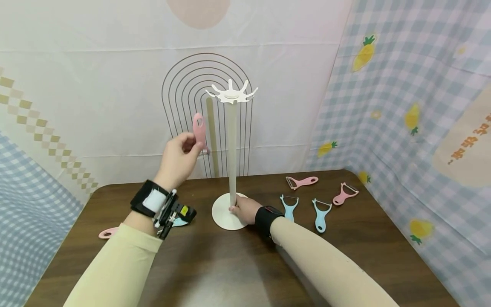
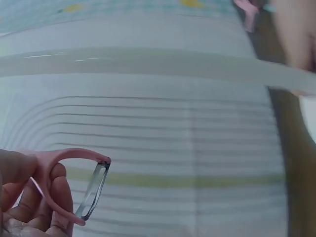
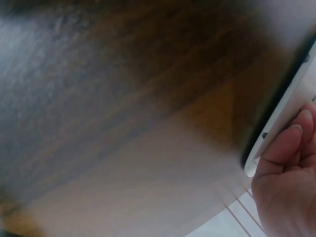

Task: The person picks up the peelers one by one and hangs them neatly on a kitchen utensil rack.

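Pink peeler (image 1: 107, 233) on table (image 1: 192, 273), partly behind left sleeve (image 1: 119, 264); blue peeler (image 1: 179, 222) mostly hidden by wrist gear (image 1: 168, 213). Left hand (image 1: 178, 157) pinches second pink peeler (image 1: 200, 133), handle up, in air beside white stand (image 1: 232, 149), below hooks (image 1: 232, 96). Right hand (image 1: 246, 209) grips stand's base (image 1: 223, 215). Farther right: two blue peelers (image 1: 320, 219), two pink ones (image 1: 342, 198).

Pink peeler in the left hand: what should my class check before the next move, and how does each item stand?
1. Left hand pinches the pink peeler: ok.
2. Peeler's hole at the top, uncovered: ok.
3. Right hand grips the base of the stand: ok.
4. Hole level with the hooks: not ok, it appears lower.
5. Base flat on the table: cannot tell.
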Tool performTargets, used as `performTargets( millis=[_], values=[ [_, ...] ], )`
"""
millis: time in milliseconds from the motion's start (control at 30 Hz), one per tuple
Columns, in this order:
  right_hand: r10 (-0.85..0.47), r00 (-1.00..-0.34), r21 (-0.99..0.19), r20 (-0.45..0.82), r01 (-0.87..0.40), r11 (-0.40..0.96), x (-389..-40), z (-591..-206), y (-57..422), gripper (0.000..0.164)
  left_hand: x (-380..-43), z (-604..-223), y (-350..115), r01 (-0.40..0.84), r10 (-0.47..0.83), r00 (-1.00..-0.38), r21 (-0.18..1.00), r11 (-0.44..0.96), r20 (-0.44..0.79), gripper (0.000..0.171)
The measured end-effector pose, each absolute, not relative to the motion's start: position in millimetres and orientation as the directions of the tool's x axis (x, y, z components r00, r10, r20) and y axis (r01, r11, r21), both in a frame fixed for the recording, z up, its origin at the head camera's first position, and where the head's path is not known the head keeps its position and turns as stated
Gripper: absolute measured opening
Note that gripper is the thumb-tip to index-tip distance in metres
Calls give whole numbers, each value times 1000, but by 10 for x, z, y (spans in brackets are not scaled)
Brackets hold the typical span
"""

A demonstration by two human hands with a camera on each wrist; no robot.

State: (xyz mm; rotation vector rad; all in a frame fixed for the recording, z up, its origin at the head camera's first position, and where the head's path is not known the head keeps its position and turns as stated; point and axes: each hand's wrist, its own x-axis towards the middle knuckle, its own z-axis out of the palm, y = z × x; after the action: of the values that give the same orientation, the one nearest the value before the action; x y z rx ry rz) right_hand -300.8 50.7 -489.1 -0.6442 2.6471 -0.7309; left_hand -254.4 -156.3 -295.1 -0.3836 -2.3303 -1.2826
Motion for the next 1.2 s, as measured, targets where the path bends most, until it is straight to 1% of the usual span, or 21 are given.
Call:
performTargets(
  millis=[100,233,367,667,1200],
  values=[
    [-501,-847,-553,-177,-335,763,-3001,-4883,508,39,-2617,-2794,-1466,451,3,-857,748,487,515,19],
    [-498,-847,-559,-188,-324,763,-2979,-4854,500,43,-2684,-2637,-1317,471,-18,-851,777,419,525,23],
    [-494,-847,-563,-196,-315,764,-2959,-4828,493,44,-2729,-2524,-1173,505,-12,-841,793,341,541,26],
    [-494,-845,-561,-204,-313,767,-2943,-4810,495,46,-2769,-2350,-979,548,-15,-820,793,267,572,19],
    [-500,-847,-556,-182,-331,763,-2941,-4824,484,46,-2773,-2317,-988,543,11,-824,784,302,566,17]
  ],
)
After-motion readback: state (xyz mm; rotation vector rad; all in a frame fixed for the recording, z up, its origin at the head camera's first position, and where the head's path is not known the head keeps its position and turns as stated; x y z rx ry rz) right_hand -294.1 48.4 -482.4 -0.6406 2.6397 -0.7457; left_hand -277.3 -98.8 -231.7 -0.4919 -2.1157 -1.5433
